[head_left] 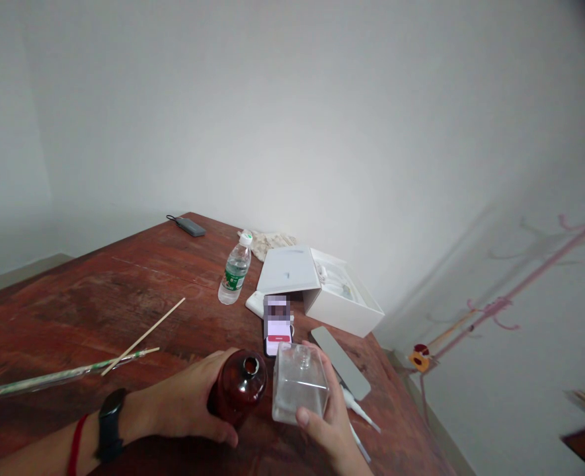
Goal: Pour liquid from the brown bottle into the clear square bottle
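Observation:
My left hand (188,403) is wrapped round a dark red-brown glass bottle (242,387) with an open neck, standing upright on the wooden table (98,291). A black watch and a red band sit on that wrist. Right beside it, my right hand (329,413) grips a clear square glass bottle (299,383), also open at the top; the two bottles nearly touch.
Behind the bottles lies a phone (277,327) with a lit screen. Further back: a water bottle (234,271), an open white box (332,287), a grey flat case (344,363), a white pipette (359,406), thin sticks (143,337), a small grey device (190,227). The table edge drops off at right.

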### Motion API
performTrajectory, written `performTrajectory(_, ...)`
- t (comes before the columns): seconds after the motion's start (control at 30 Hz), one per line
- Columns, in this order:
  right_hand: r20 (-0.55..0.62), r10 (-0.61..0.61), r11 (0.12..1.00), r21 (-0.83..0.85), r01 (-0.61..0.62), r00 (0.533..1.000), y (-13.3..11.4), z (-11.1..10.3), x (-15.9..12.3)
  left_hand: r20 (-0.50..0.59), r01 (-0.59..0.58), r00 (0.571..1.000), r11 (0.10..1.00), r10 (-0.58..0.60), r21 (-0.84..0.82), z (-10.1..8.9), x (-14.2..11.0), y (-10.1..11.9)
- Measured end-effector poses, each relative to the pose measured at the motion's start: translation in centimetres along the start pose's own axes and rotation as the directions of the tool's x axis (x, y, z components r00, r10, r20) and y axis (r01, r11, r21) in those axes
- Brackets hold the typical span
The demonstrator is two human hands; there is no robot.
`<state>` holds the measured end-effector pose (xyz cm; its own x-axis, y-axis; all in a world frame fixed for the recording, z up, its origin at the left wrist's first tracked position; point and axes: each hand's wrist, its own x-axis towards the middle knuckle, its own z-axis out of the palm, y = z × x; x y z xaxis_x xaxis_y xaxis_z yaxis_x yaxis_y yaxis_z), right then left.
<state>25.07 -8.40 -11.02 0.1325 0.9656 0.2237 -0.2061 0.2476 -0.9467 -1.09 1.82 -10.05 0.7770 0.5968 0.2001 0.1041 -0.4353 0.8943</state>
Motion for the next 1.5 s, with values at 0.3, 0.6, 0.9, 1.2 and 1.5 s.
performTrajectory(0.3, 0.013, -0.008, 1.0, 0.007, 0.008, 1.0, -0.22, 0.17, 0.18, 0.005, 0.02, 1.0, 1.0, -0.02, -0.02, -0.11, -0.12, 0.03)
performTrajectory(0.6, 0.004, -0.021, 0.999, -0.043, 0.021, 1.0, 0.12, -0.15, 0.24, 0.017, 0.008, 1.0, 0.998, -0.007, -0.06, 0.03, -0.11, -0.37)
performTrajectory(0.9, 0.039, -0.005, 0.996, -0.091, 0.008, 0.999, 0.03, -0.42, 0.36, 0.0, -0.017, 1.0, 0.998, 0.017, -0.065, 0.02, -0.23, -0.48)
performTrajectory(1.2, 0.049, -0.001, 0.997, -0.082, 0.005, 0.999, 0.26, -0.59, 0.38, 0.014, -0.018, 1.0, 0.997, 0.019, -0.073, 0.01, -0.23, -0.58)
performTrajectory(1.5, 0.073, -0.01, 0.997, -0.076, 0.016, 0.997, -0.13, -0.34, 0.36, -0.007, -0.004, 1.0, 0.999, 0.004, -0.051, 0.11, -0.34, -0.58)
